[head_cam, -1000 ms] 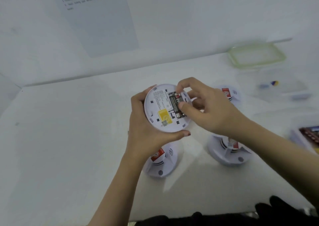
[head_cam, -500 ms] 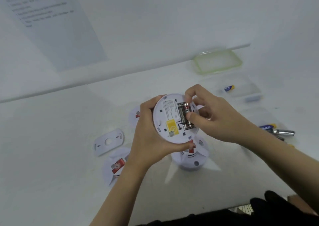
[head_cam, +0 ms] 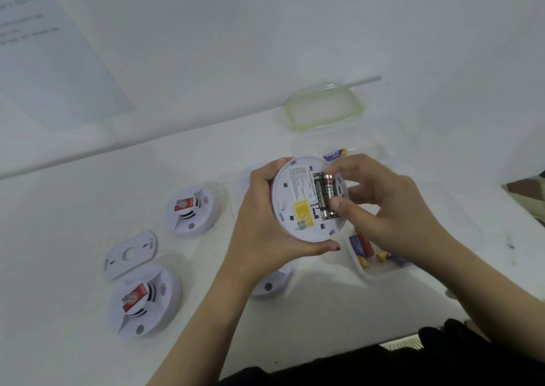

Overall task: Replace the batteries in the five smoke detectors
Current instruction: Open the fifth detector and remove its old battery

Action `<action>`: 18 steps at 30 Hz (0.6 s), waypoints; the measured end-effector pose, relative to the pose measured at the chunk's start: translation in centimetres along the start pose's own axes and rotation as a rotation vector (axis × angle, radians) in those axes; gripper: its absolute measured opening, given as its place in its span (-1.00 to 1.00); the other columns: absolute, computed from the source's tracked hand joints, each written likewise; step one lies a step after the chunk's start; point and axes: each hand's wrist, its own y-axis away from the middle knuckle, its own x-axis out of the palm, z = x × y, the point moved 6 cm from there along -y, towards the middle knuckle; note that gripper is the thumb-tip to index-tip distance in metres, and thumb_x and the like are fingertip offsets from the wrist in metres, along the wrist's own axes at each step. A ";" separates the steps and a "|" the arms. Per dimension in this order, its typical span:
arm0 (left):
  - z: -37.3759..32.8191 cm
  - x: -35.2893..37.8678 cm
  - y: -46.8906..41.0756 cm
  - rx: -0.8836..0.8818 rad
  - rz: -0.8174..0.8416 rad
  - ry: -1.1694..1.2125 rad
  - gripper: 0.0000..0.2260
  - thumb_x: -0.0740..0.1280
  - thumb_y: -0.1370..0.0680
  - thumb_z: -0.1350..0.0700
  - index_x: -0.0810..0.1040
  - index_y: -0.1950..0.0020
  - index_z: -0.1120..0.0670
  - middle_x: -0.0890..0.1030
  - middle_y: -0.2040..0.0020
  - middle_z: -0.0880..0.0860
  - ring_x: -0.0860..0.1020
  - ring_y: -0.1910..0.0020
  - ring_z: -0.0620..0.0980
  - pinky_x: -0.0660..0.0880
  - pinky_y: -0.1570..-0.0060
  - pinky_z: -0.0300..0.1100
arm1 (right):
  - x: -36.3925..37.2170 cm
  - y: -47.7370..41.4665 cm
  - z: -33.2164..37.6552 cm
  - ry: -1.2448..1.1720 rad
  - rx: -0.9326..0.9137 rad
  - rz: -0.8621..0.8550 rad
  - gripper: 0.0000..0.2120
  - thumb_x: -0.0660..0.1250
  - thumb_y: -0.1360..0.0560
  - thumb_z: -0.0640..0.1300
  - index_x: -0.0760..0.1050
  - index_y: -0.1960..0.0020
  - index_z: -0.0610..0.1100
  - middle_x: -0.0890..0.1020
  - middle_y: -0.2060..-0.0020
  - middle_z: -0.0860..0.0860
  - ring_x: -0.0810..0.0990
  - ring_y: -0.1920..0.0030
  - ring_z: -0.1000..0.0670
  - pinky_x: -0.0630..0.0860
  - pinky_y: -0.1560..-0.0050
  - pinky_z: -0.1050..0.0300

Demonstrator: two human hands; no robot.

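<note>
My left hand (head_cam: 262, 226) grips a white round smoke detector (head_cam: 298, 200) above the table, its back with a yellow label turned towards me. Two black batteries (head_cam: 323, 194) lie side by side in its open compartment. The thumb and fingers of my right hand (head_cam: 380, 205) pinch the right-hand battery. Two more detectors (head_cam: 190, 210) (head_cam: 144, 301) rest face up on the left, each with a red label. Another detector (head_cam: 269, 285) is partly hidden under my left forearm.
A loose white mounting plate (head_cam: 129, 254) lies between the left detectors. A clear tray (head_cam: 377, 269) holds several batteries below my right hand. Behind are a clear box with a blue-yellow battery (head_cam: 334, 154) and a green-rimmed lid (head_cam: 324, 110). The table's front edge runs bottom right.
The view has swung right and down, so the detectors on the left and the battery tray now show. My hands still hold the detector; my right hand keeps working at the right battery.
</note>
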 end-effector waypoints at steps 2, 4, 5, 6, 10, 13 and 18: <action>-0.2 1.1 -0.1 0.016 -0.005 -0.014 -0.09 0.65 -0.04 -0.10 0.17 -0.20 -0.45 0.38 -0.20 -0.46 0.46 -0.24 -0.29 0.44 -0.12 -0.42 | -1.1 0.4 -0.7 -0.062 0.022 0.019 -0.69 0.34 -0.46 -0.35 0.38 -0.03 0.00 0.65 -0.02 0.18 0.70 0.15 0.09 0.61 0.15 0.20; -0.3 2.1 -0.3 0.026 -0.015 -0.029 -0.08 0.64 -0.04 -0.11 0.17 -0.21 -0.45 0.38 -0.20 -0.45 0.46 -0.24 -0.31 0.41 -0.11 -0.46 | -2.2 0.8 -0.9 -0.025 -0.007 -0.018 -0.71 0.36 -0.44 -0.32 0.39 -0.01 0.01 0.64 -0.07 0.17 0.66 0.00 0.14 0.58 -0.01 0.21; -0.4 2.5 -0.4 0.027 -0.017 -0.035 -0.09 0.62 -0.05 -0.12 0.17 -0.22 -0.43 0.37 -0.20 -0.46 0.46 -0.23 -0.30 0.41 -0.11 -0.46 | -2.8 1.0 -0.9 0.039 -0.044 -0.066 -0.73 0.36 -0.43 -0.29 0.42 0.00 0.01 0.63 -0.08 0.17 0.62 -0.06 0.17 0.53 -0.10 0.24; -0.5 2.9 -0.5 0.030 -0.021 -0.040 -0.10 0.61 -0.06 -0.13 0.17 -0.25 -0.38 0.37 -0.20 -0.47 0.45 -0.23 -0.32 0.40 -0.12 -0.47 | -3.5 1.1 -0.7 0.113 -0.090 -0.124 -0.76 0.37 -0.42 -0.28 0.45 0.01 -0.01 0.63 -0.05 0.16 0.60 -0.08 0.20 0.49 -0.13 0.30; -0.5 3.8 -0.9 0.043 -0.052 -0.052 -0.15 0.59 -0.09 -0.10 0.23 -0.27 -0.15 0.37 -0.22 -0.48 0.43 -0.25 -0.37 0.37 -0.14 -0.50 | -6.0 2.0 -0.8 0.109 -0.141 -0.265 -0.85 0.40 -0.40 -0.29 0.51 0.09 -0.10 0.64 0.18 0.05 0.60 0.07 0.14 0.40 0.00 0.45; -0.2 4.0 -1.3 0.026 -0.068 -0.074 -0.14 0.61 -0.09 -0.11 0.23 -0.27 -0.19 0.38 -0.25 -0.43 0.43 -0.27 -0.31 0.37 -0.18 -0.47 | -7.4 2.1 -2.1 0.106 -0.084 -0.170 -0.84 0.40 -0.39 -0.23 0.54 0.05 -0.07 0.63 0.19 0.11 0.60 0.15 0.11 0.42 0.04 0.43; 0.2 4.6 -1.6 -0.003 -0.054 -0.111 -0.09 0.62 -0.09 -0.10 0.24 -0.34 -0.20 0.40 -0.26 -0.38 0.43 -0.29 -0.26 0.37 -0.21 -0.44 | -7.5 2.4 -5.0 0.385 -0.012 0.143 -0.75 0.43 -0.43 -0.09 0.56 -0.07 0.16 0.58 0.05 0.35 0.52 -0.07 0.25 0.39 -0.12 0.36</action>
